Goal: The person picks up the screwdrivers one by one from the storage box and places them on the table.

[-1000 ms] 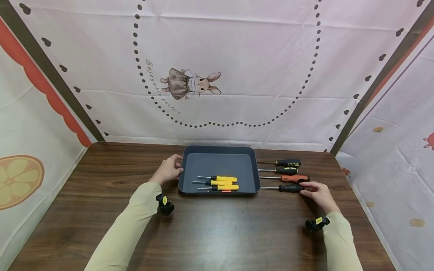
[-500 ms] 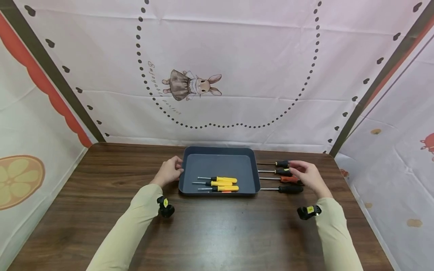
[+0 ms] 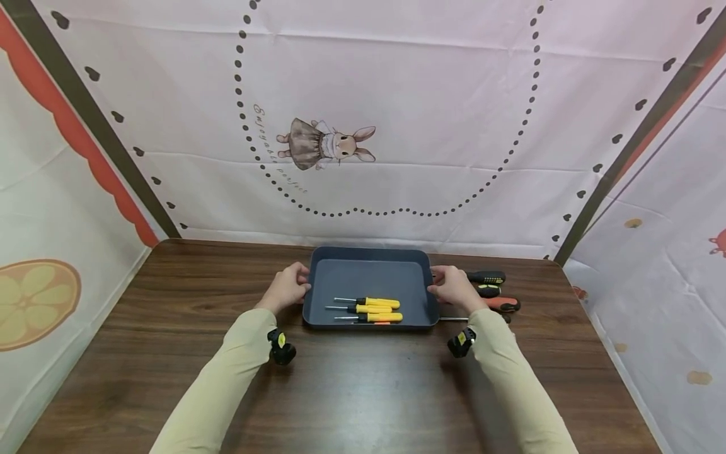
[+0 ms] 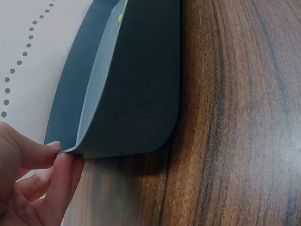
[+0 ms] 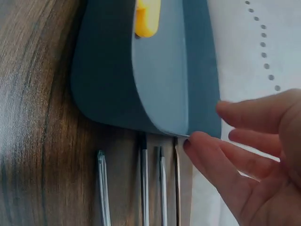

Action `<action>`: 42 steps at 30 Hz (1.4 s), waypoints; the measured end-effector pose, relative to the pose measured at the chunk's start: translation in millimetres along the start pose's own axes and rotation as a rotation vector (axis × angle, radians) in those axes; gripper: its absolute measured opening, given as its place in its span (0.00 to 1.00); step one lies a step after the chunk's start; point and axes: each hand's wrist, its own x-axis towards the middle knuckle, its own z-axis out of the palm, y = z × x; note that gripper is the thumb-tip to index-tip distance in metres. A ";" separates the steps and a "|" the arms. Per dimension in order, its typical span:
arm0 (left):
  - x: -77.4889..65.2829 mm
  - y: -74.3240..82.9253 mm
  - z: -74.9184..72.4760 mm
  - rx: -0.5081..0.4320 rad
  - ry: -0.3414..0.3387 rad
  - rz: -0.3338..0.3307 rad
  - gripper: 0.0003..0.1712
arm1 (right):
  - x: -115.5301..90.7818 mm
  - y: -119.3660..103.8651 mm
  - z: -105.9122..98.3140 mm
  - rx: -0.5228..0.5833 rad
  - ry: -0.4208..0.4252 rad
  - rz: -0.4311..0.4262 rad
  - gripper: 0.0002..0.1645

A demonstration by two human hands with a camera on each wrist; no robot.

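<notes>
A dark grey-blue rectangular tray [image 3: 368, 272] lies at the back middle of the table. Several small screwdrivers with yellow handles [image 3: 381, 303] rest along its front part. At the tray's left side, my left hand [image 3: 283, 289] pinches the rim [image 4: 70, 149] between thumb and fingers. My right hand [image 3: 455, 290] is at the right side. In the right wrist view, its fingertips [image 5: 195, 141] are at the rim, with a gap between the upper and lower fingers. This hand and arm partly cover the larger screwdrivers beside the tray.
Right of the tray lie a black-handled screwdriver [image 3: 486, 277], a second dark-handled one [image 3: 489, 291], an orange-handled one [image 3: 505, 304] and a front one showing its shaft [image 3: 454, 319]. Their shafts point towards the tray. A patterned white cloth [image 3: 397, 126] hangs behind the table [image 3: 363, 378].
My right hand has moved left, from the handle of the front black screwdriver, over the other handles, to the tray's right rim. The left hand stays at the left rim.
</notes>
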 end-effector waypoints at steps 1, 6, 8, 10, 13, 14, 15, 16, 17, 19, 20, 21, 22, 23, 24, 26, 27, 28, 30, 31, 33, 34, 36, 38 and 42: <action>0.3 0.0 0.4 -0.002 0.004 -0.004 0.18 | 1.4 -0.3 1.2 -0.023 0.016 -0.002 0.31; 0.7 1.1 1.2 -0.007 0.004 -0.016 0.19 | 5.7 3.3 4.8 -0.065 0.023 0.020 0.31; 0.4 1.7 1.4 -0.011 0.000 -0.015 0.19 | 6.8 5.9 6.1 -0.022 0.017 0.045 0.31; 0.3 2.3 1.2 -0.014 0.000 -0.017 0.19 | 7.8 7.9 7.4 0.027 0.014 0.064 0.32; 0.8 2.1 0.5 -0.021 -0.001 -0.020 0.19 | 8.1 8.8 9.5 0.074 0.022 0.082 0.33; 0.8 2.2 0.1 -0.026 0.001 -0.028 0.19 | 7.9 8.8 10.2 0.074 0.023 0.085 0.33; 1.1 1.8 -0.2 -0.032 0.001 -0.035 0.19 | 7.5 8.7 10.7 0.066 0.022 0.083 0.34; 1.4 1.3 -0.4 -0.038 0.003 -0.041 0.18 | 7.1 8.8 11.5 0.059 0.022 0.081 0.34; 1.5 1.0 -0.7 -0.039 0.002 -0.039 0.18 | 6.6 9.0 12.1 0.051 0.027 0.081 0.34; 2.5 0.9 -1.2 -0.032 0.002 -0.033 0.18 | 5.3 9.5 12.5 0.053 0.036 0.094 0.34; 2.4 0.2 -1.2 -0.030 0.012 0.000 0.17 | 4.8 10.1 12.7 0.069 0.039 0.104 0.34; 2.8 0.1 -1.1 -0.019 0.011 0.012 0.16 | 4.1 10.3 12.8 0.081 0.045 0.111 0.34; 3.0 0.3 -0.7 -0.005 0.013 0.022 0.16 | 3.6 10.4 12.9 0.097 0.050 0.125 0.34; 2.9 0.7 0.1 0.012 0.016 0.028 0.16 | 3.2 10.2 13.0 0.106 0.058 0.139 0.34; 3.3 0.4 1.1 0.032 0.023 0.035 0.16 | 2.8 10.0 13.4 0.114 0.061 0.154 0.34; 1.6 0.7 2.9 0.073 0.042 0.050 0.16 | 2.7 9.6 14.4 0.108 0.070 0.165 0.34; 1.2 2.0 3.6 0.096 0.042 0.031 0.17 | 2.8 9.5 14.9 0.106 0.071 0.170 0.34; 0.9 2.4 4.2 0.118 0.051 0.038 0.17 | 3.2 9.6 15.4 0.110 0.073 0.178 0.34; 1.0 3.2 4.2 0.163 0.066 0.059 0.17 | 4.3 11.0 16.7 0.128 0.075 0.188 0.34; 0.6 4.4 3.8 0.184 0.072 0.068 0.17 | 4.7 11.4 16.9 0.140 0.076 0.194 0.34; 1.3 7.2 3.1 0.224 0.087 0.070 0.16 | 5.3 12.0 17.1 0.165 0.069 0.203 0.34; 1.7 9.0 2.9 0.245 0.100 0.071 0.16 | 5.4 11.8 17.1 0.174 0.067 0.207 0.34; 2.5 14.2 2.5 0.279 0.135 0.070 0.15 | 5.1 10.7 16.6 0.192 0.064 0.223 0.35; 2.9 21.0 3.4 0.313 0.185 0.074 0.16 | 4.5 9.4 15.9 0.203 0.062 0.238 0.35; 5.5 36.5 10.5 0.386 0.252 0.173 0.17 | 3.5 7.4 14.4 0.196 0.060 0.257 0.35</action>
